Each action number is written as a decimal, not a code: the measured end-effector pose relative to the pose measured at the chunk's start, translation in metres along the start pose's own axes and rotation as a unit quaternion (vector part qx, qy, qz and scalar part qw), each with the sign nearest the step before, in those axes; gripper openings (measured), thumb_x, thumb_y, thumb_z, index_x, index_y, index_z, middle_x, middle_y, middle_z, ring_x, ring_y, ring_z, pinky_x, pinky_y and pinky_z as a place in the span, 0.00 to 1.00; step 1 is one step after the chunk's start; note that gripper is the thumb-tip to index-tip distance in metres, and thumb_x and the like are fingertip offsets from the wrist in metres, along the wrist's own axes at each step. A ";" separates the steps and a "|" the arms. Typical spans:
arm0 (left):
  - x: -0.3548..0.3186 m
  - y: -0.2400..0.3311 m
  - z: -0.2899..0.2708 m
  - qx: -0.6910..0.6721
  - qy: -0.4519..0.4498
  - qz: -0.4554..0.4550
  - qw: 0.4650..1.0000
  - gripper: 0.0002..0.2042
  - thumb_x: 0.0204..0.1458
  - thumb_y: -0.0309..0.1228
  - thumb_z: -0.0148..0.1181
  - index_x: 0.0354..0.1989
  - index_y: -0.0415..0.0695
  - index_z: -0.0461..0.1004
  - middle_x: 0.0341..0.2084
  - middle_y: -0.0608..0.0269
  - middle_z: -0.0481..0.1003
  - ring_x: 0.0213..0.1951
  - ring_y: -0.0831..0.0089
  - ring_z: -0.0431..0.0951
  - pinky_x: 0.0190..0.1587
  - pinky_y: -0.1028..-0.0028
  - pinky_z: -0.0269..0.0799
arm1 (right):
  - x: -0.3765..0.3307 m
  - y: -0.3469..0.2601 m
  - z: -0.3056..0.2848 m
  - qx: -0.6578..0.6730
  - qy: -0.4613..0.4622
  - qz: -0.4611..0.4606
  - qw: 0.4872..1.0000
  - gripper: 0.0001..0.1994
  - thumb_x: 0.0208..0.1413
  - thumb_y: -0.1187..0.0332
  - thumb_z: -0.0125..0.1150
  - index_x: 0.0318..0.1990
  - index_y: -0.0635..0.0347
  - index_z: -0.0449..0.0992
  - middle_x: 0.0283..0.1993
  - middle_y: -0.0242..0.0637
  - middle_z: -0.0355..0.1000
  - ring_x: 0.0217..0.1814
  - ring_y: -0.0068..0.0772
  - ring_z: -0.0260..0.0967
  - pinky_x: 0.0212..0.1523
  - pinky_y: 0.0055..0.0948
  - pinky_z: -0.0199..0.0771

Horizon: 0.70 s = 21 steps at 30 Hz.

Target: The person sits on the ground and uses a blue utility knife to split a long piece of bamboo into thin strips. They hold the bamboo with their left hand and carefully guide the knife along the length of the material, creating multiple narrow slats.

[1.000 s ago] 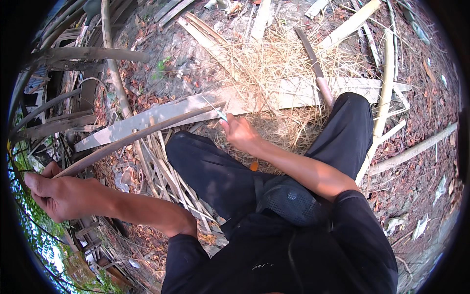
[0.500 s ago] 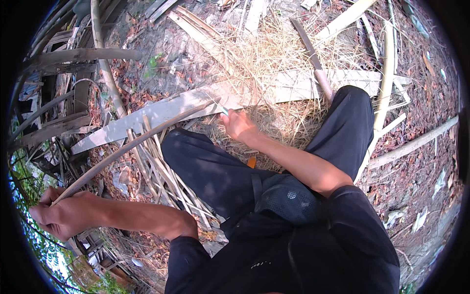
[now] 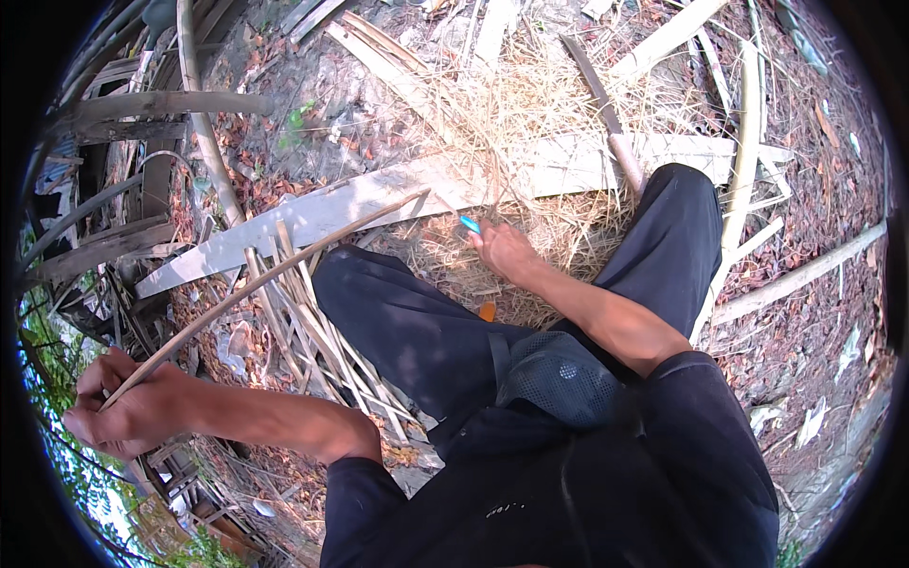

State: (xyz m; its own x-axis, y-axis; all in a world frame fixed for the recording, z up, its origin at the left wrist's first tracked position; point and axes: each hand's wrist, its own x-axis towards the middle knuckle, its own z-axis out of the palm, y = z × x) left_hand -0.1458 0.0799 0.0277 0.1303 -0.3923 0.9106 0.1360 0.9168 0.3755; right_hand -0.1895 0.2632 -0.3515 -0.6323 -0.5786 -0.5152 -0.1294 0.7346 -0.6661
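Looking down from my head, my left hand (image 3: 123,412) is out at the near left, fingers curled tight around the near end of one long thin bamboo strip (image 3: 275,270). The strip runs up and to the right from my fist, bowing slightly, and its far tip ends over the pale flat board (image 3: 379,194) that lies across the ground ahead of me.

My right hand (image 3: 502,251) is stretched forward between my knees, resting on the heap of dry straw-like shavings (image 3: 530,114). Its fingers are closed around a small tool with a blue handle (image 3: 471,224); I cannot tell the blade.

Under the strip, by my left leg, lies a loose bundle of split bamboo slats (image 3: 312,327), too many and too overlapped to count. One small orange thing (image 3: 487,310) sits between my thighs. One machete-like blade (image 3: 601,99) lies far right, beside my right knee.
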 end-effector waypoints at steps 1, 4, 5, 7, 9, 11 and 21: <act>-0.001 -0.002 -0.002 0.001 -0.006 0.006 1.000 0.22 0.56 0.42 0.49 0.14 0.45 0.51 0.09 0.66 0.55 0.11 0.78 0.49 0.13 0.80 0.45 | -0.003 -0.004 -0.003 0.022 0.012 -0.002 1.000 0.23 0.69 0.54 0.33 0.50 0.68 0.65 0.32 0.54 0.72 0.40 0.53 0.73 0.38 0.47 0.75; 0.000 -0.009 -0.014 0.016 0.002 0.008 1.000 0.21 0.56 0.41 0.49 0.15 0.44 0.54 0.09 0.65 0.58 0.10 0.78 0.52 0.12 0.80 0.48 | -0.020 -0.046 -0.034 0.089 0.004 -0.042 0.995 0.22 0.69 0.56 0.33 0.49 0.69 0.65 0.30 0.52 0.71 0.35 0.52 0.72 0.34 0.46 0.75; -0.001 -0.007 -0.014 0.019 0.015 -0.008 1.000 0.21 0.56 0.41 0.49 0.15 0.44 0.55 0.09 0.65 0.58 0.10 0.79 0.53 0.11 0.80 0.48 | -0.026 -0.058 -0.039 0.117 -0.004 -0.054 0.992 0.22 0.70 0.56 0.32 0.49 0.69 0.65 0.29 0.51 0.71 0.33 0.52 0.72 0.32 0.45 0.75; -0.004 -0.003 -0.011 0.032 0.033 -0.031 0.998 0.20 0.56 0.40 0.50 0.15 0.43 0.57 0.09 0.65 0.59 0.10 0.79 0.54 0.11 0.80 0.49 | -0.011 -0.054 -0.011 0.091 0.065 -0.101 0.989 0.22 0.69 0.56 0.33 0.48 0.70 0.65 0.21 0.49 0.69 0.25 0.49 0.70 0.28 0.47 0.73; -0.003 0.002 -0.008 0.053 0.049 -0.040 0.997 0.19 0.56 0.38 0.51 0.15 0.43 0.58 0.09 0.65 0.60 0.09 0.79 0.55 0.10 0.81 0.49 | 0.005 -0.036 0.016 0.121 0.085 -0.047 0.988 0.21 0.69 0.56 0.35 0.46 0.70 0.65 0.18 0.48 0.69 0.18 0.48 0.68 0.20 0.47 0.73; 0.002 -0.003 -0.007 0.043 0.043 -0.021 0.998 0.18 0.57 0.36 0.52 0.17 0.42 0.60 0.09 0.64 0.61 0.10 0.79 0.56 0.10 0.81 0.50 | 0.025 0.004 0.040 0.032 0.111 -0.057 0.992 0.21 0.69 0.56 0.35 0.46 0.69 0.65 0.18 0.48 0.69 0.18 0.48 0.69 0.19 0.45 0.74; 0.004 -0.011 -0.013 0.035 0.027 -0.018 0.999 0.17 0.58 0.35 0.52 0.20 0.39 0.63 0.12 0.62 0.66 0.10 0.77 0.60 0.10 0.82 0.53 | 0.019 0.010 0.040 0.068 0.131 -0.067 0.987 0.20 0.68 0.56 0.40 0.44 0.70 0.65 0.21 0.57 0.71 0.23 0.60 0.71 0.26 0.51 0.74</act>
State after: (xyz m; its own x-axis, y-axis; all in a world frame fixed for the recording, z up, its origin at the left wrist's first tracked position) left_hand -0.1337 0.0670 0.0247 0.1804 -0.4262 0.8864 0.0734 0.9046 0.4200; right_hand -0.1722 0.2455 -0.3892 -0.7944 -0.5425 -0.2733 -0.1318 0.5930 -0.7943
